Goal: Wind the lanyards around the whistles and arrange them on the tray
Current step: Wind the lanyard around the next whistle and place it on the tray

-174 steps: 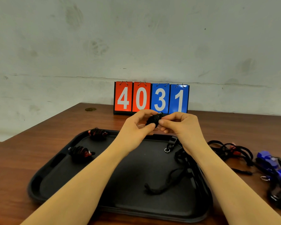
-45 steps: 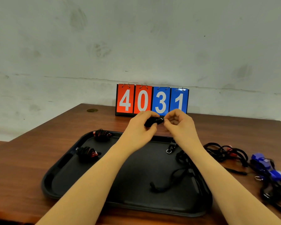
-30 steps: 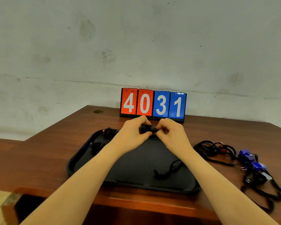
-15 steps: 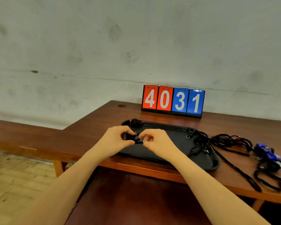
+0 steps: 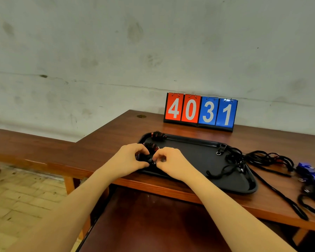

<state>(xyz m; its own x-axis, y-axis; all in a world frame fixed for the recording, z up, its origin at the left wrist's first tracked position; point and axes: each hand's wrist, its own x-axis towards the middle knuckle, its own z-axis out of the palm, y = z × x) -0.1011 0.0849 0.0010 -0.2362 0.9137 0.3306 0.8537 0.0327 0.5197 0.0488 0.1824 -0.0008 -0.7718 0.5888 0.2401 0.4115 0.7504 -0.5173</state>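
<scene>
Both hands meet low over the near left corner of the black tray (image 5: pixel 198 153). My left hand (image 5: pixel 130 158) and my right hand (image 5: pixel 168 160) together pinch a black wound whistle (image 5: pixel 147 158); most of it is hidden by my fingers. Two wound whistles with red showing lie on the tray's left side, one (image 5: pixel 151 146) just behind my hands, another (image 5: pixel 158 135) at the far left corner. A black whistle with a ring (image 5: pixel 221 149) and its loose lanyard (image 5: pixel 229 166) lie on the tray's right part.
A pile of black lanyards (image 5: pixel 269 159) and blue whistles (image 5: pixel 310 172) lies on the wooden table (image 5: pixel 107 140) right of the tray; cords trail to the front edge. A flip scoreboard reading 4031 (image 5: pixel 200 111) stands at the back by the wall. A bench (image 5: pixel 25 148) extends left.
My hands have carried the wound black whistle from mid-air near the scoreboard down to the tray's near left corner. My view has swung left and pulled back from the table.
</scene>
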